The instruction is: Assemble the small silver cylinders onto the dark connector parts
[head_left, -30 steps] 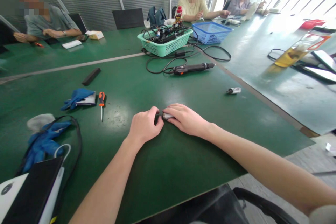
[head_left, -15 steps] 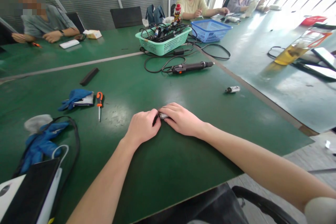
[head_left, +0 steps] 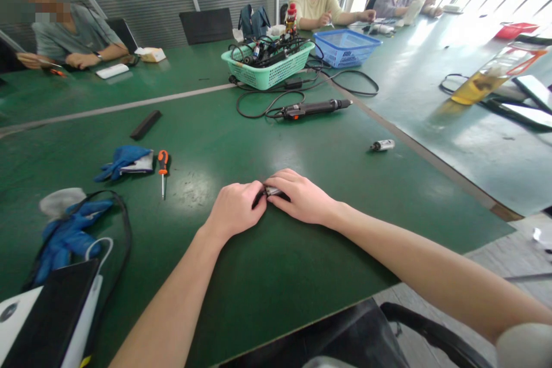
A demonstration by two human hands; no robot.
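Metal cylinder [head_left: 272, 191] sits at the near middle of the table [head_left: 297, 282] in the curled right hand [head_left: 299, 198]; the left hand [head_left: 236, 207], also closed, grips a dark piece [head_left: 258, 199] beside it. Uneven pressure could make either slip.

Free passage between left hand [head_left: 235, 207] and orange-handled screwdriver [head_left: 163, 161]; power screwdriver [head_left: 314, 109] crosswise beyond.
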